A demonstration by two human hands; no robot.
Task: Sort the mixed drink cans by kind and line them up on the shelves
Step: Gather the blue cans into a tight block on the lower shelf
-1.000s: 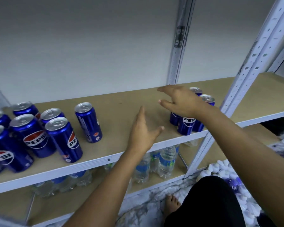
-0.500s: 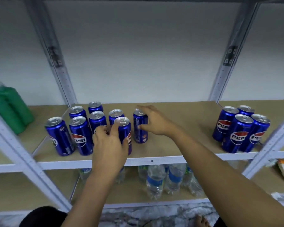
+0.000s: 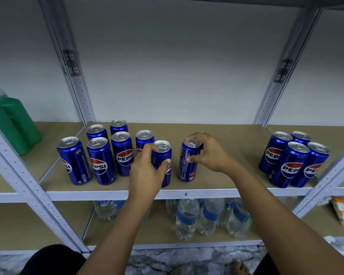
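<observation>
The left hand (image 3: 147, 173) and right hand (image 3: 209, 153) each grip a can near the shelf (image 3: 207, 192) front edge, where a sideways nudge may topple either.

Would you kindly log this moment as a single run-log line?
left hand: grips Pepsi can | right hand: grips label-back Pepsi can | both cans upright on middle shelf | four-can cluster at right

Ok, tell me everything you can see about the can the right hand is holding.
The can in the right hand is a tall, slim, glossy blue metal can with a silver top. It stands upright near the shelf's front edge, apart from the others, fine print and a small red mark facing the camera rather than the logo. The right hand grips it from above, fingers over the rim, thumb on its side.
</observation>
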